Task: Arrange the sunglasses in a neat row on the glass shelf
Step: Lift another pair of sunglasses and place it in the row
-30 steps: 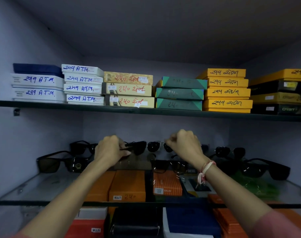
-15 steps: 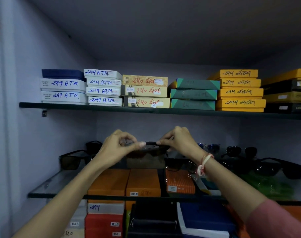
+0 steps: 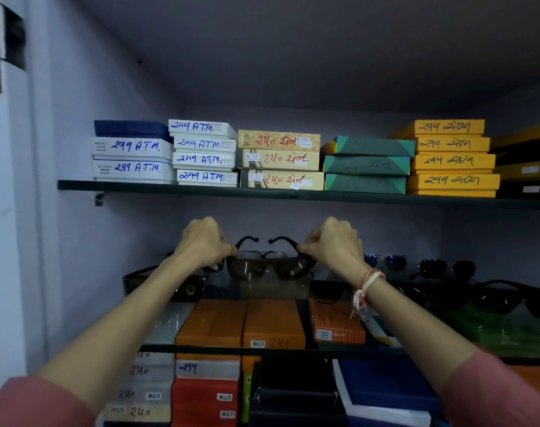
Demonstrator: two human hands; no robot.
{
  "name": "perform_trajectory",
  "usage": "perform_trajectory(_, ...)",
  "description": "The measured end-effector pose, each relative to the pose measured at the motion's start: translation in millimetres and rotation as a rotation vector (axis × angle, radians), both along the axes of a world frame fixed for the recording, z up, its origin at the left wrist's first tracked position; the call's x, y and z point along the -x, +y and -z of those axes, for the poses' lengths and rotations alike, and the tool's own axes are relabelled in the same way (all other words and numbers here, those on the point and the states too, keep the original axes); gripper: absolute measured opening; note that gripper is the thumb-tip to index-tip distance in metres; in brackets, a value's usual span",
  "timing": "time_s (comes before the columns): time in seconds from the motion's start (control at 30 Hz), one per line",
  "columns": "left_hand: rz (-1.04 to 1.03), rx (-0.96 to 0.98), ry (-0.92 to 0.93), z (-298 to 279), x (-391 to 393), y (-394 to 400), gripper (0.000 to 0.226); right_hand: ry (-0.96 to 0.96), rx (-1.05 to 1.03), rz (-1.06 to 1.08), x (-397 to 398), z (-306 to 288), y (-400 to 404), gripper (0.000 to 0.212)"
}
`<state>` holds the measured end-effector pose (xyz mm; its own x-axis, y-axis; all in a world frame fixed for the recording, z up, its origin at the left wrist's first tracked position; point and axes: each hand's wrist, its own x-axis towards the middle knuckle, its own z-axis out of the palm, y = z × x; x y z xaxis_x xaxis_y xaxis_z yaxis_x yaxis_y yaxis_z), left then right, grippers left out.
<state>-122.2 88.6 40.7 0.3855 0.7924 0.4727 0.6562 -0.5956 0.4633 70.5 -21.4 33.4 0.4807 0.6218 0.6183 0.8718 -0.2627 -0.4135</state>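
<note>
Fingers of both hands pinch brown-lensed sunglasses [image 3: 270, 268] above the glass shelf [image 3: 293, 349].

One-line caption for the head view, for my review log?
Both hands, left hand and right hand, hold a pair of brown-lensed sunglasses by its temples above the glass shelf among other sunglasses.

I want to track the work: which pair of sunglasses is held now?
The brown-lensed sunglasses in the middle, gripped at both ends by the left hand and right hand; the others lie on the glass shelf.
</note>
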Motion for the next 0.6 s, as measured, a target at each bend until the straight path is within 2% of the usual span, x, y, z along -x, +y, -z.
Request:
perform_trajectory(0.13, -0.079, 0.071, 0.048, 7.7, -7.3, 17.2, 0.040, 0.084, 0.078, 0.004, 3.6, 6.5, 16.3, 0.022)
perform_trajectory(0.27, -0.093, 0.142, 0.158, 16.8, -13.4, 26.7, 0.039, 0.092, 0.171, 0.011, 4.5, 22.6, 29.9, 0.020)
perform_trajectory(0.43, -0.086, 0.165, 0.208, 27.6, -22.4, 32.2, 0.036, -0.016, 0.225, 0.076, 7.5, 33.8, 39.8, 0.019)
perform_trajectory(0.53, -0.107, 0.111, 0.238, 26.9, -24.5, 30.4, 0.024, -0.107, 0.241, 0.123, 7.2, 37.5, 45.7, 0.021)
perform_trajectory(0.6, -0.131, 0.064, 0.271, 27.7, -23.9, 27.5, 0.030, -0.136, 0.259, 0.134, 4.4, 38.8, 44.8, 0.026)
